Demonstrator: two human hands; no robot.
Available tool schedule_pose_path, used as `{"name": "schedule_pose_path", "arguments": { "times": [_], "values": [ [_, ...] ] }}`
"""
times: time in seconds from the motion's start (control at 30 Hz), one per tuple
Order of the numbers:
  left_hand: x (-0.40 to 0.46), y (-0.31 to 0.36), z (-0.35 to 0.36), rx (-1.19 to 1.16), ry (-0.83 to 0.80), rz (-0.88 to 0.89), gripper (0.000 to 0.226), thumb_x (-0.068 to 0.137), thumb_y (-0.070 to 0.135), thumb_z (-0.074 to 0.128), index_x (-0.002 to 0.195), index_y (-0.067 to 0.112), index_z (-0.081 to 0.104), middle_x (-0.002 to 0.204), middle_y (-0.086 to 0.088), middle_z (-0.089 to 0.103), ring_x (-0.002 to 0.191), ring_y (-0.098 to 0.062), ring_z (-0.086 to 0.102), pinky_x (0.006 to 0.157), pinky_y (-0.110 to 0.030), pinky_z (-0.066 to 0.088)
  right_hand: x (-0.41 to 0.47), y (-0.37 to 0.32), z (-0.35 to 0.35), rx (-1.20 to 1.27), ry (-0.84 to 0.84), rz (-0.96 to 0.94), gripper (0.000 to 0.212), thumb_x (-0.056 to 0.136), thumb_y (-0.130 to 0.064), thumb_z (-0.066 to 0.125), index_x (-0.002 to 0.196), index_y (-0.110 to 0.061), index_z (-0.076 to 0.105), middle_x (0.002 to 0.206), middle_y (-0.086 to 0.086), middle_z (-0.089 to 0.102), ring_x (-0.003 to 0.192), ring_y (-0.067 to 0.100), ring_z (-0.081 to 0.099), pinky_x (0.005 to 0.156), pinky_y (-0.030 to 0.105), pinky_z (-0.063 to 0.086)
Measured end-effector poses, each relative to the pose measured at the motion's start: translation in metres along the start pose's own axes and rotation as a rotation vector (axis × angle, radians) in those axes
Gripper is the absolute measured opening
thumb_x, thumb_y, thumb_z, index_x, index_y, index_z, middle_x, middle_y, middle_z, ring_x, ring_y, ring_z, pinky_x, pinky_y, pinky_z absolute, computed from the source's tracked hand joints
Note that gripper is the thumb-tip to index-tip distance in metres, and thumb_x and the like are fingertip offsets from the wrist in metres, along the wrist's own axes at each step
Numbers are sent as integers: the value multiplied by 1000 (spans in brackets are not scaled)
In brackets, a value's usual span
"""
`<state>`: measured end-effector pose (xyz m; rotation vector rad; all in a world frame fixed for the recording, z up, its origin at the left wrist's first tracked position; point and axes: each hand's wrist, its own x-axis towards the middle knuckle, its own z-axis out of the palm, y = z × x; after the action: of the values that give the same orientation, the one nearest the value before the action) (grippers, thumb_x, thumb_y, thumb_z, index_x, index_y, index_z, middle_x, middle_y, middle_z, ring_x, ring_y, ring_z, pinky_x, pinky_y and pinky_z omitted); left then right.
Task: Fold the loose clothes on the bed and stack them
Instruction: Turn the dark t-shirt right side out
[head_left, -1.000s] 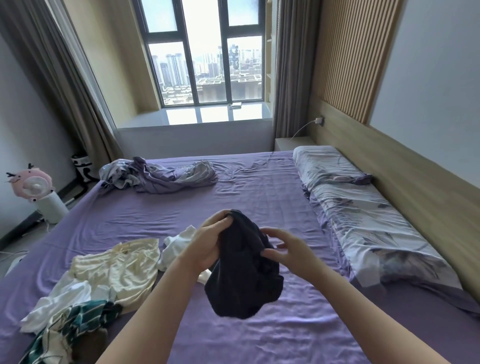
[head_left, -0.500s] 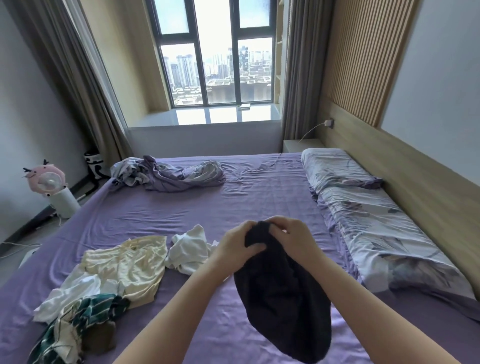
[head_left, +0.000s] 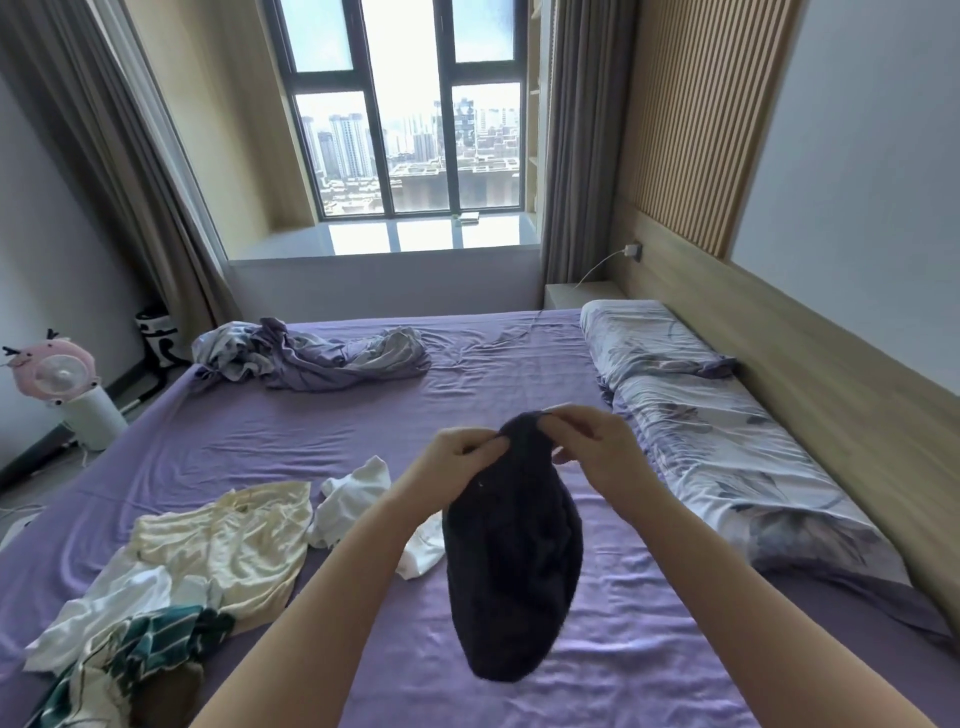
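While both pinch its top edge, the dark garment (head_left: 514, 561) hangs below left hand (head_left: 457, 462) and right hand (head_left: 592, 447).

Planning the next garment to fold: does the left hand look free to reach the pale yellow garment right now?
Probably not yet: the left hand and right hand both pinch the dark garment. The pale yellow garment lies uncovered to its left, with nothing between.

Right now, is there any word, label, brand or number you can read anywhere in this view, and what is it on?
None: no text can be read in this view.
Dark garment, gripped at its top edge by the left hand and right hand: no label or print shows.
Black-and-white bin by the curtain: bold markings, not legible as letters.
Pink fan: no writing seen.
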<state>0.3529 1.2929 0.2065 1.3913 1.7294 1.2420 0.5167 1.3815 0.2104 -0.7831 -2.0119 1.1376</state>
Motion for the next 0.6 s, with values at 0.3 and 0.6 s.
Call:
{"name": "schedule_pose_path", "arguments": {
  "times": [0.3, 0.6],
  "values": [
    [-6, -3, 0, -140, 30, -27, 18, 95, 12, 54, 102, 14, 70, 94, 0, 67, 87, -7, 59, 83, -19, 46, 11, -4, 7, -216, -29, 0, 11, 91, -16, 54, 90, -17, 65, 73, 6, 69, 70, 24, 68, 72, 37, 54],
    [-5, 4, -12, -192, 14, -71, 18, 95, 23, 55, 91, 12, 69, 77, 5, 62, 72, -8, 55, 67, -22, 44, 10, -18, 2, 80, -98, 76, 16, 92, -9, 55, 81, -16, 65, 62, 4, 65, 53, 16, 65, 54, 28, 56]
  ]
}}
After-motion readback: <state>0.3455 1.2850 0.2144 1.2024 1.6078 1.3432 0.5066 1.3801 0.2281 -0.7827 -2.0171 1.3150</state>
